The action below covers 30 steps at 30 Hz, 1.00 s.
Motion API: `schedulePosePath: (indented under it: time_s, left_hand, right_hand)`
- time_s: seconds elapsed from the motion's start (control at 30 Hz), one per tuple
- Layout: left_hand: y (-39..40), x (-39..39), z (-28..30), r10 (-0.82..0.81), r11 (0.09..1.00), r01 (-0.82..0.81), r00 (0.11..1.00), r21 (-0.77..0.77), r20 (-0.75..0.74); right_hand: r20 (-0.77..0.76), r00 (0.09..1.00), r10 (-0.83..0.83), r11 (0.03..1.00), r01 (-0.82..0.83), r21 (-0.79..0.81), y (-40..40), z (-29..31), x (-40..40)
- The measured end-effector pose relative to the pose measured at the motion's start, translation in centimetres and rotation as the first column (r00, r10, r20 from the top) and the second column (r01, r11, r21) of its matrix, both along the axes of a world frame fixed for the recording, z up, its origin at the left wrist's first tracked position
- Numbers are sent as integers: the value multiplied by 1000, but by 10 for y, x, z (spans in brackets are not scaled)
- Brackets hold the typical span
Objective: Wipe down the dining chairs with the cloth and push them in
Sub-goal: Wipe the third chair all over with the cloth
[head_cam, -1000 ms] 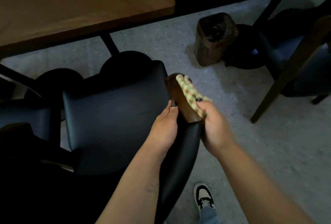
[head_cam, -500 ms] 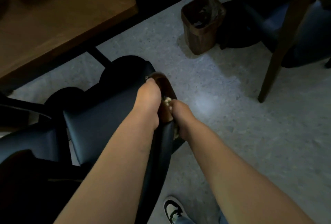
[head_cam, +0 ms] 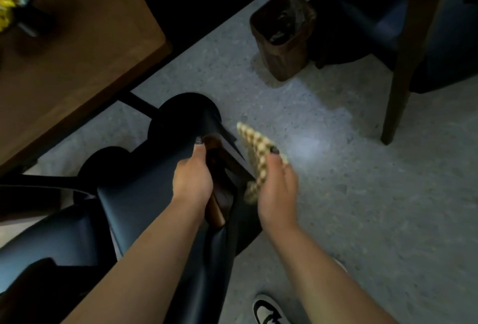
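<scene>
The right hand (head_cam: pixel 275 191) pinches a checked cloth (head_cam: pixel 256 153) between thumb and fingers — the cloth is off the chair, held in the air just right of its wooden frame. The left hand (head_cam: pixel 192 181) grips the top of that brown frame (head_cam: pixel 219 194), fingers curled over its edge. The frame belongs to a dark padded chair (head_cam: pixel 144 202) whose back runs from the near edge up the middle of the view, its seat turned toward the bench (head_cam: pixel 77 65) at far left. Right of the bench corner, on the speckled grey floor (head_cam: pixel 362 194), stands a brown wooden bin (head_cam: pixel 284 39) — beside it, at far right, a second chair (head_cam: pixel 408 46) with a wooden leg. A black-and-white shoe (head_cam: pixel 269 310) shows at the near edge.
</scene>
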State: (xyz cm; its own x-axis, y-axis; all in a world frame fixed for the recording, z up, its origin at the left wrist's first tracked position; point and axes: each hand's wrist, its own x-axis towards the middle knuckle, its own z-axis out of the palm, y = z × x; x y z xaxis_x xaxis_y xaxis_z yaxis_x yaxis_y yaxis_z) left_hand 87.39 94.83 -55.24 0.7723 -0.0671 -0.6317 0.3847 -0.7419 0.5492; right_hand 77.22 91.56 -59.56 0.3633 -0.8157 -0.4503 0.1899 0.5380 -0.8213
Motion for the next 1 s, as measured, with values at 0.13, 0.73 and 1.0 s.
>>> schedulePosePath:
  time_s: [0.13,0.73,1.0]
  left_hand:
    - [-4,5,-2,-68,998,68,998,12,11]
    - [0,4,-4,-9,1000,9,999,-1,42]
    - [0,2,-4,24,1000,-24,998,-10,51]
  right_hand:
    - [-137,949,284,943,-303,-141,-16,-16,63]
    - [65,919,389,921,-389,-9,-17,-28,60]
    - [-197,893,406,907,-366,210,-15,-66,49]
